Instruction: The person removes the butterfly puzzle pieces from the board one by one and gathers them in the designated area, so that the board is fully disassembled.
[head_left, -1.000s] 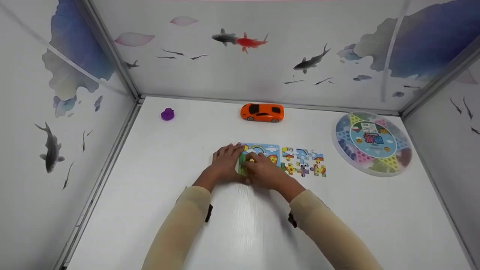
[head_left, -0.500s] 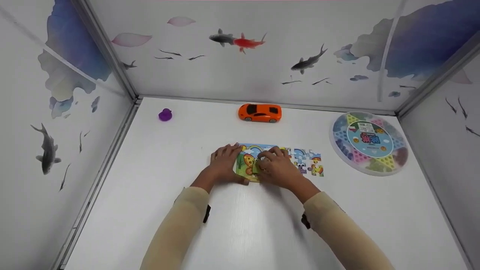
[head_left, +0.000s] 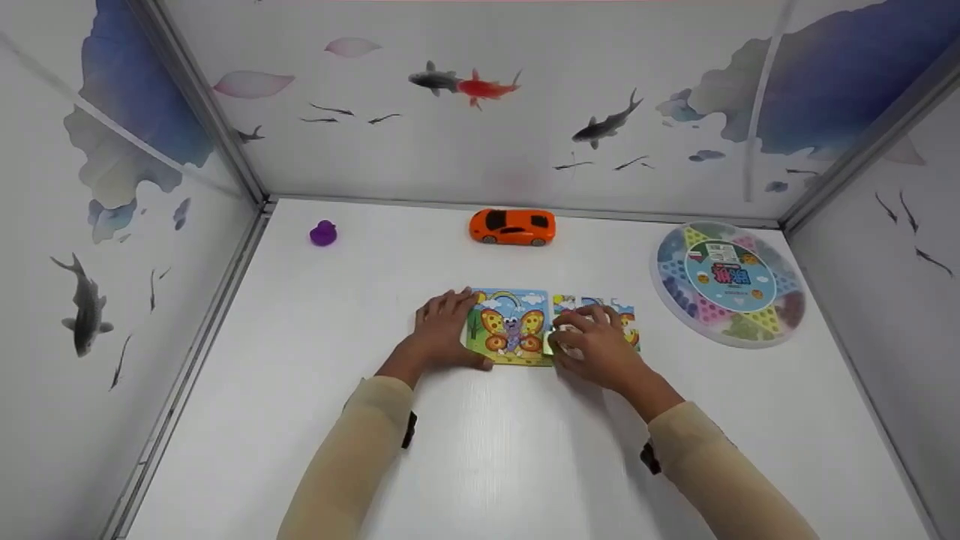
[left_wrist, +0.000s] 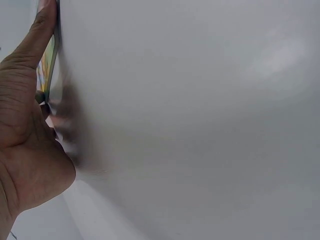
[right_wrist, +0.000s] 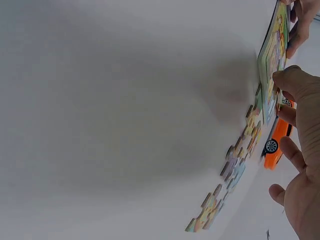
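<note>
A square puzzle board (head_left: 514, 326) with a butterfly picture lies mid-table in the head view. My left hand (head_left: 442, 330) holds its left side, fingers by the upper corner and thumb along the lower edge; the thumb (left_wrist: 32, 45) also shows against the board's edge in the left wrist view. At the board's right edge my right hand (head_left: 600, 349) pinches a small green-and-yellow puzzle piece (head_left: 550, 343) between thumb and index finger, and its other fingers spread out. Several loose puzzle pieces (right_wrist: 235, 160) lie in rows right of the board, partly hidden under that hand.
Behind the board stands an orange toy car (head_left: 512, 227). A purple toy duck (head_left: 323, 233) sits at the far left. On the right lies a round Chinese-checkers-style game box (head_left: 727, 285) with a clear rim. Printed walls enclose the white table (head_left: 480, 465) at the back and sides.
My right hand has moved right across the board with the puzzle piece, uncovering the butterfly picture and now covering some loose pieces. My left hand stays at the board's left side.
</note>
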